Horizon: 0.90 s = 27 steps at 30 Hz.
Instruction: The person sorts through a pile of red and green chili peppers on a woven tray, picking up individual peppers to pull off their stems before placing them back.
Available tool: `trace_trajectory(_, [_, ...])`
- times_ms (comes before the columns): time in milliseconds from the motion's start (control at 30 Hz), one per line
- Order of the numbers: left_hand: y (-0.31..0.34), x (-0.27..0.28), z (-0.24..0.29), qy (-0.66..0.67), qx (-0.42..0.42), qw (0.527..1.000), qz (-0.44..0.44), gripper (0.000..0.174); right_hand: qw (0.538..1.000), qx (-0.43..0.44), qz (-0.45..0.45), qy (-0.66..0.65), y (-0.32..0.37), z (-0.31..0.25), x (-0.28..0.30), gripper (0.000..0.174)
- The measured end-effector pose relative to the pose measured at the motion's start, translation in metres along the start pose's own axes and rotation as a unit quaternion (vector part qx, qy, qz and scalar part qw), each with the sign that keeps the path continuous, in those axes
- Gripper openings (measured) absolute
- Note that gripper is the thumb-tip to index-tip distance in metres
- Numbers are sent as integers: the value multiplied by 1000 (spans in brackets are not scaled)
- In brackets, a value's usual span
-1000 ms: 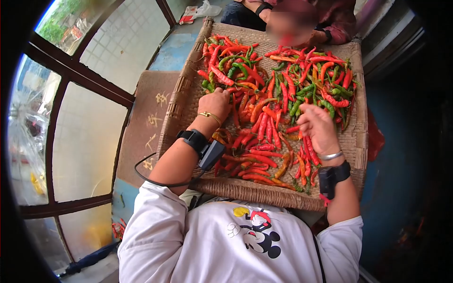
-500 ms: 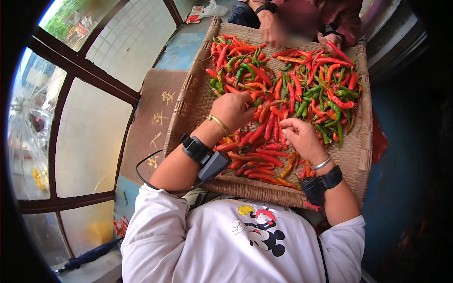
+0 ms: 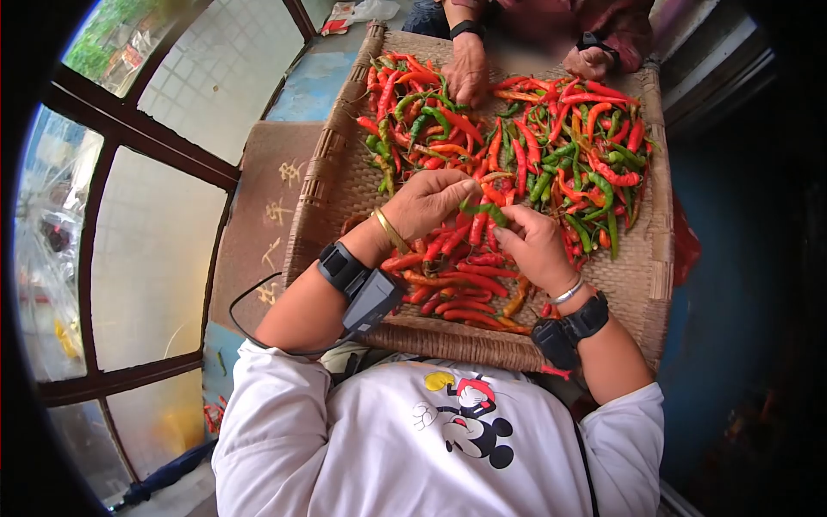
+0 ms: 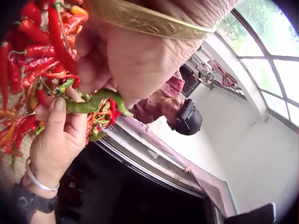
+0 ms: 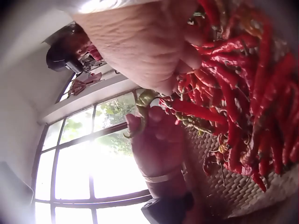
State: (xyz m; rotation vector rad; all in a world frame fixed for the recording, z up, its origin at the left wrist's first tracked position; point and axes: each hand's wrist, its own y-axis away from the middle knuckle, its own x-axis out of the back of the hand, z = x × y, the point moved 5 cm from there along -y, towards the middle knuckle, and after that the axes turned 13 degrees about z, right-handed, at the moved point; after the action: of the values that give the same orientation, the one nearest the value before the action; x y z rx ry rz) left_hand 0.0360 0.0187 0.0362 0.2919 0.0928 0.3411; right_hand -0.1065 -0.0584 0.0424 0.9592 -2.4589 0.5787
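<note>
A curled green chili (image 3: 485,209) is held between both hands above the woven tray (image 3: 624,276). My left hand (image 3: 428,203) pinches its left end, and my right hand (image 3: 541,250) pinches its right end with thumb and fingers. In the left wrist view the green chili (image 4: 88,105) spans from my right hand (image 4: 58,142) to beneath my left hand (image 4: 149,60). The right wrist view shows the chili (image 5: 144,105) by my left hand's fingertips. Beneath the hands lie red chilies (image 3: 469,280).
A mixed red and green pile (image 3: 431,112) lies at the tray's back left, another (image 3: 586,146) at the back right. Opposite, another person's hand (image 3: 466,71) reaches into the tray and their other hand (image 3: 590,63) is over its rim. Windows (image 3: 164,258) stand at left.
Both hands have come together around a green chili, the left moving right from the back-left pile. The other person's hand has moved down onto the chilies.
</note>
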Motion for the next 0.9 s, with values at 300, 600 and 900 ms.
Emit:
trace_trajectory(300, [-3,-23,-25,-133,-15,988,-78,19,924,-252,-57,-283,7,21,-14,16])
trace_trajectory(600, [-1,-33,-21,-235,-122,962,-72,10,914,-263,-87,-297,5,23,-12,13])
trace_trajectory(900, [-22,19,-23,-133,-106,965,197,10,863,-167,212,-428,-46,37,103,27])
